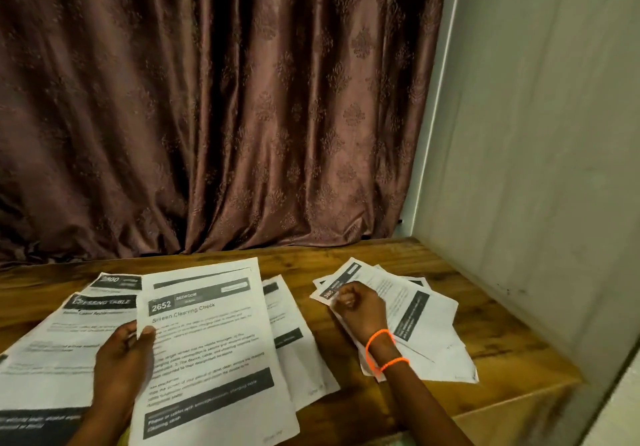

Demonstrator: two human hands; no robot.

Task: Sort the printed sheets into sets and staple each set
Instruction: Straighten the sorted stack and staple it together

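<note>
Wooden table, brown curtain | left hand pinches sheet | right hand fisted

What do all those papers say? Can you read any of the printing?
"2652", "BEDROOM", "Screen Cleaning Check": sheet in the left hand.
"DRESSING TABLE": sheet at left.
"2800", uncertain: far-left sheet.
Header under the right hand: number blurred.
All body text: too blurred.

Brown patterned curtain behind wooden table, pale wall right

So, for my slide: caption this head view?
Left hand holds sheet 2652; right hand grips the right-hand pile.
</note>
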